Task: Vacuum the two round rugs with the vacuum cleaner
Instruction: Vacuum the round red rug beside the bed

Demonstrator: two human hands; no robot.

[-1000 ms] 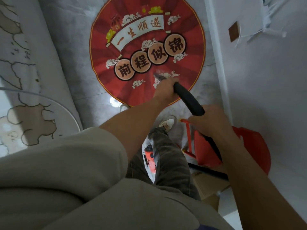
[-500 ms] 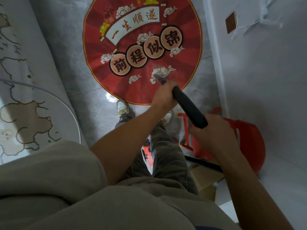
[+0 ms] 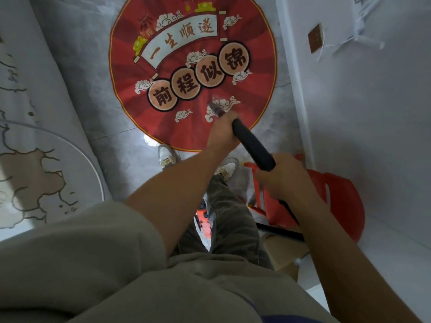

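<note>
Ahead of the fingers of the left hand and right hand, all curled round the black vacuum wand, the nozzle works the red round rug; its far half probably needs covering next.

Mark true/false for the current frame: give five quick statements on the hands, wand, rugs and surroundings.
1. The left hand and right hand both grip the black wand. True.
2. The nozzle is on the pale rug. False: it points down onto the red rug.
3. The left hand sits nearer the nozzle than the right hand. True.
4. The person stands on the red rug. False: both shoes are on the grey floor, just off its near edge.
5. A red plastic chair stands on the person's right. True.
</note>
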